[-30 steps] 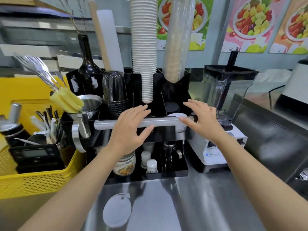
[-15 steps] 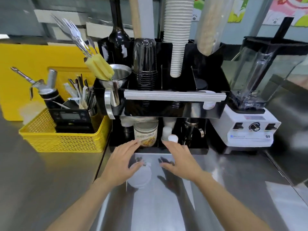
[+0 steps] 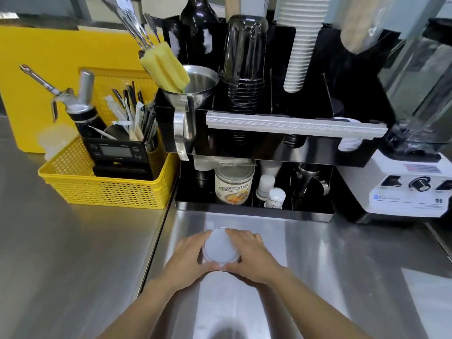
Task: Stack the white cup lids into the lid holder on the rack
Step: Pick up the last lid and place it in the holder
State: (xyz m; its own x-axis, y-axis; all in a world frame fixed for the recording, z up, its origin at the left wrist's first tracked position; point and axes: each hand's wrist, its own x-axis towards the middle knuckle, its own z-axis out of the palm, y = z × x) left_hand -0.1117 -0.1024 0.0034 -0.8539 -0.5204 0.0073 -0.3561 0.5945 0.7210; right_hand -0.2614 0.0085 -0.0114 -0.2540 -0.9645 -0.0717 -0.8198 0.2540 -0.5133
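A round white cup lid (image 3: 220, 245) lies on the steel counter in front of the black rack (image 3: 305, 152). My left hand (image 3: 189, 256) cups its left edge and my right hand (image 3: 247, 253) cups its right edge, fingers and thumbs closed around the rim. White lids (image 3: 348, 143) show in the rack's right compartment, behind the grey bar (image 3: 293, 124). I cannot tell whether the held lid is lifted off the counter.
A yellow basket (image 3: 105, 189) with a scale and utensils stands left of the rack. A white blender (image 3: 411, 187) stands at the right. Stacked cups (image 3: 299, 45), a steel funnel (image 3: 195, 91) and a can (image 3: 233, 185) crowd the rack. Steel counter (image 3: 342, 265) stretches around my hands.
My hands came down from the rack's grey bar to the counter, then closed from both sides onto the white lid. The view tilted downward.
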